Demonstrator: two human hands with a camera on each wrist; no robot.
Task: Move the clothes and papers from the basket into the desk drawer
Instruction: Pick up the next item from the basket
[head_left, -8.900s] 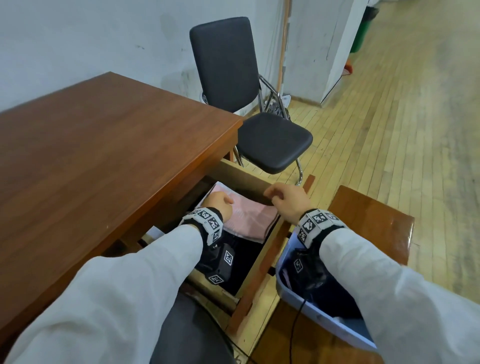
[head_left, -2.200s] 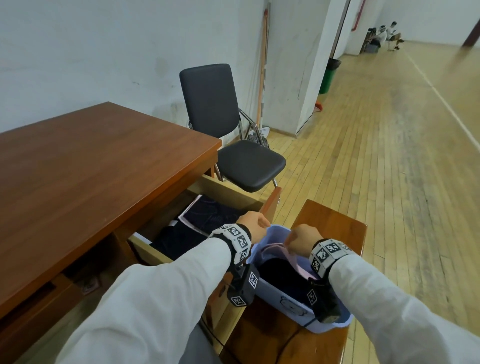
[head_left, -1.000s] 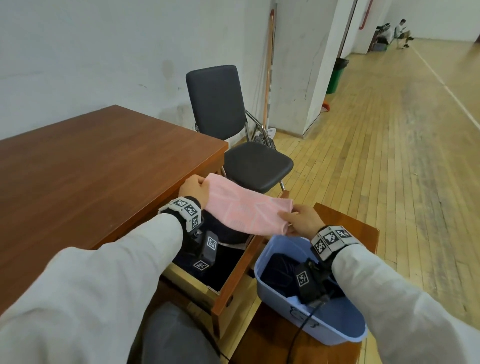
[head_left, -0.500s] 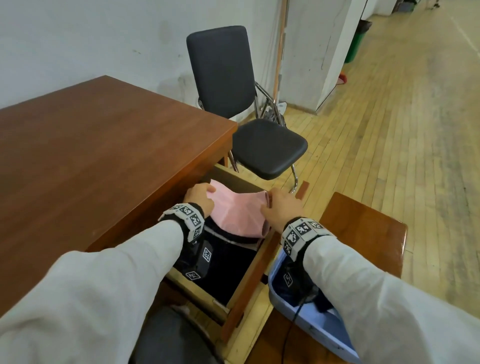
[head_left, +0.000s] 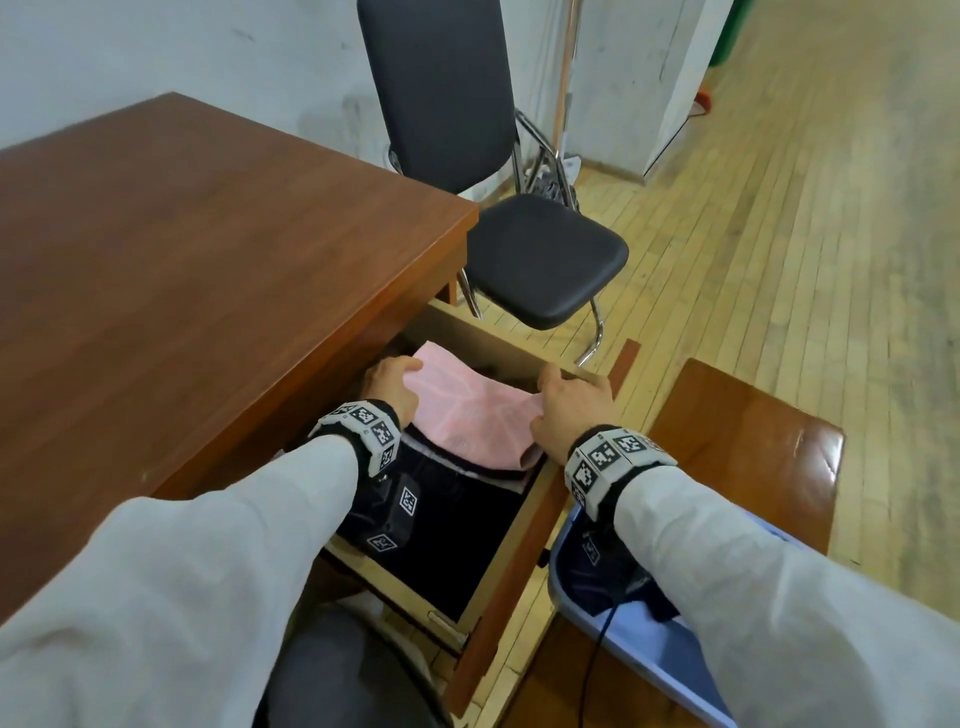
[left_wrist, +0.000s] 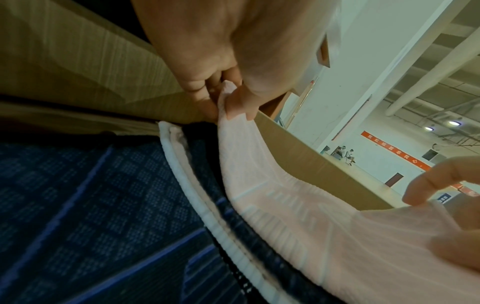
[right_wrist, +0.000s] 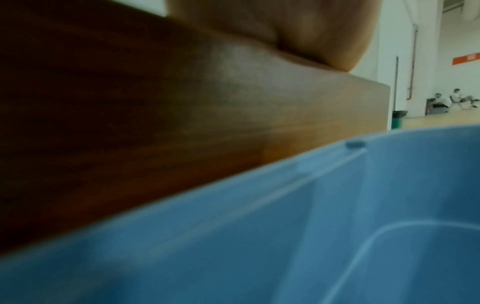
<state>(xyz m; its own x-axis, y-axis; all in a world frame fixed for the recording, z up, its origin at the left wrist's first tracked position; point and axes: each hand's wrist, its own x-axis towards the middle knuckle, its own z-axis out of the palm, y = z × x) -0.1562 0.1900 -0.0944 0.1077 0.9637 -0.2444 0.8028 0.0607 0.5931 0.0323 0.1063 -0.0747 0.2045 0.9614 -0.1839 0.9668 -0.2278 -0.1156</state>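
A folded pink cloth (head_left: 467, 410) lies in the open desk drawer (head_left: 511, 566), on top of dark blue patterned clothes (head_left: 457, 530). My left hand (head_left: 410, 374) pinches the cloth's far left corner. The left wrist view shows that pinch, thumb against fingers (left_wrist: 233, 107), on the pink cloth (left_wrist: 311, 216). My right hand (head_left: 545, 400) holds the cloth's right edge by the drawer front. A blue basket (head_left: 649, 660) stands right of the drawer under my right forearm, with something dark (head_left: 660, 608) in it. The right wrist view shows only the drawer front (right_wrist: 155, 123) and the basket wall (right_wrist: 311, 226).
The brown desk top (head_left: 208, 260) overhangs the drawer on the left. A black chair (head_left: 540, 254) stands just beyond the drawer. The basket sits on a low wooden stool (head_left: 743, 431). Wooden floor (head_left: 805, 208) stretches away to the right.
One second ago both hands held the pink cloth stretched above the drawer. It has since come down onto the dark clothes, and both hands have followed it down.
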